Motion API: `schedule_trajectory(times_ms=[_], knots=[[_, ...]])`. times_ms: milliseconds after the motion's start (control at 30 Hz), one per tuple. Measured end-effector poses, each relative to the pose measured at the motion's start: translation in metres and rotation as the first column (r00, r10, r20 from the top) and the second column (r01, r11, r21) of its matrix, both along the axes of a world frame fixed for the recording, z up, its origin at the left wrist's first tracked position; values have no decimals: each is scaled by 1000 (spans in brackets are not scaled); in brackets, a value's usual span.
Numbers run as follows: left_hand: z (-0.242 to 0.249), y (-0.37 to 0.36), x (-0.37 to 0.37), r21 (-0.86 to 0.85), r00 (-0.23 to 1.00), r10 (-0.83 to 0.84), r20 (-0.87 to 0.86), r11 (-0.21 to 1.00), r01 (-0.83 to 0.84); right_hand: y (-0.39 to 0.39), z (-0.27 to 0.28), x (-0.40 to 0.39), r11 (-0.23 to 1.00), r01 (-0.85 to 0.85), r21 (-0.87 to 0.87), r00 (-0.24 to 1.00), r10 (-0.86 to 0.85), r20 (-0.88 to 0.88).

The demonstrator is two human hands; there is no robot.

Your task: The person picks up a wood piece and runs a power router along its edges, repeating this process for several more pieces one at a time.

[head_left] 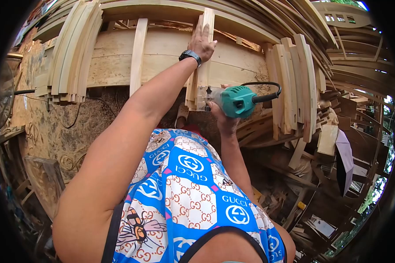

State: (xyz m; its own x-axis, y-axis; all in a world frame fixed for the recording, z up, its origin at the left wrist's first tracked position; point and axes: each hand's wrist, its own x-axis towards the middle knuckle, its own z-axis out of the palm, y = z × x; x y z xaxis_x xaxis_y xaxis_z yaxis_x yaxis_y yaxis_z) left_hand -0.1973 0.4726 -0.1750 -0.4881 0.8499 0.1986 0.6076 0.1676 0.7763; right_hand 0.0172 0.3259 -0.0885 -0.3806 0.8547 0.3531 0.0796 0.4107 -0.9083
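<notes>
My right hand (pixel 225 118) is wrapped round the lower body of a teal trim router (pixel 238 101). Its clear base sits at the near end of a narrow wooden board (pixel 205 74). Farther up that board, my left hand (pixel 202 46) lies on top with its fingers stretched forward and the thumb out to the side. A dark watch (pixel 190 56) is on the left wrist. More narrow strips lie against the board's left side. The router's bit is hard to make out behind the base.
Stacked wooden pieces stand left (pixel 72 57) and right (pixel 296 83) on the bench (pixel 109 61). A crosspiece (pixel 138 52) lies left of my left arm. The router's black cord (pixel 270 90) loops right. Long boards are piled behind; scrap wood and an umbrella (pixel 345 160) are at right.
</notes>
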Motion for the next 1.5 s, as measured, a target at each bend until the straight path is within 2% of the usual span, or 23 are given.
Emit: schedule_trajectory(times_ms=[133,233,300,367,433,467,500,533,567,633,667,867,933,967,1033,1067,1167,1300,1500], knots=[[0,0,0,11,1000,2,14,1000,-2,6,0,-5,999,25,35,996,-28,81],[0,0,0,-5,999,-15,40,1000,15,12,-4,-12,999,43,-16,997,-42,65],[-5,4,-1,13,999,-14,53,1000,13,18,-3,-17,983,47,-175,998,-51,-23],[-15,8,-4,29,998,-14,66,999,12,27,1,-23,988,50,-148,999,-50,6],[-30,12,-10,178,988,-107,108,980,86,38,-4,-28,991,54,-122,998,-50,36],[-34,13,-10,178,988,-110,106,980,90,45,-10,-30,990,79,-117,996,-74,54],[-32,11,-9,242,955,-157,251,966,95,51,-10,-34,988,105,-112,993,-97,73],[-30,8,-8,305,898,-209,387,948,89,57,-10,-40,994,105,-31,994,-106,-11],[-29,2,-10,304,898,-211,386,948,92,59,-9,-42,994,108,-32,994,-108,-12],[-2,-35,-11,73,572,-161,805,982,175,62,4,-49,992,81,-95,995,-86,-50],[3,-55,-5,163,499,-229,836,971,174,66,3,-52,990,85,-109,992,-95,-84],[-12,-153,27,239,623,-384,682,921,306,84,4,-62,990,38,-137,986,-59,-155],[-2,-177,40,137,853,-384,352,923,359,89,4,-66,988,34,-153,984,-59,-166],[1,-179,46,140,854,-385,350,923,359,92,5,-68,986,26,-166,983,-56,-177],[7,-174,60,44,969,-228,92,973,225,97,9,-73,985,19,-174,977,-55,-204],[8,-169,66,79,984,-175,15,982,173,100,12,-77,983,10,-184,972,-53,-230],[0,-159,73,52,993,-118,-14,992,119,109,13,-85,987,45,-153,972,-79,-220],[7,-161,72,57,990,-143,7,988,142,123,11,-93,988,54,-142,974,-84,-212],[13,-164,71,56,987,-155,33,987,153,148,17,-109,985,-14,-169,965,-31,-259]])
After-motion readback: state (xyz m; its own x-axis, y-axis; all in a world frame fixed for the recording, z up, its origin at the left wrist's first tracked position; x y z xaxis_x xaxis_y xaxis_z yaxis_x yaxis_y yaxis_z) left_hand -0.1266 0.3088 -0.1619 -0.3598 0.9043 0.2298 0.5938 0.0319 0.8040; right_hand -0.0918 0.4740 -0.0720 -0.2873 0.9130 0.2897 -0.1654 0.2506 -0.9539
